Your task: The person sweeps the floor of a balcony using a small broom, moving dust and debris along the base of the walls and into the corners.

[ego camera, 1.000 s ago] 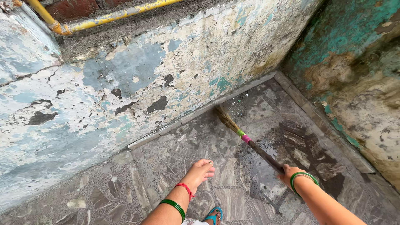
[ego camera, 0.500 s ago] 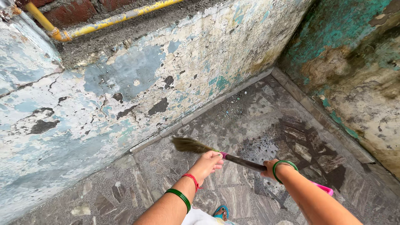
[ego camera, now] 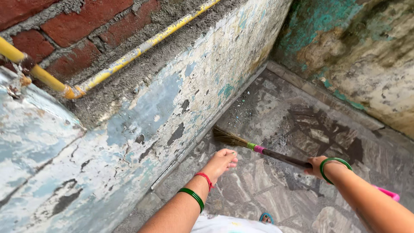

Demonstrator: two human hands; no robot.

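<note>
My right hand grips the dark handle of a grass broom, whose straw head lies low over the floor near the foot of the wall. Green and pink bands bind the straw to the handle. A green bangle circles my right wrist. My left hand hangs free just below the broom head, fingers loosely together and pointing down, holding nothing. It wears a red thread and a green bangle on the forearm.
A peeling blue-white wall runs along the left, with a yellow pipe and red bricks above. A stained teal wall closes the corner. Dust lies on the stone-chip floor. A pink object shows behind my right arm.
The broom swept from the far corner toward me, then its head swung back out along the wall. The view has tilted up and left, showing more bricks.
</note>
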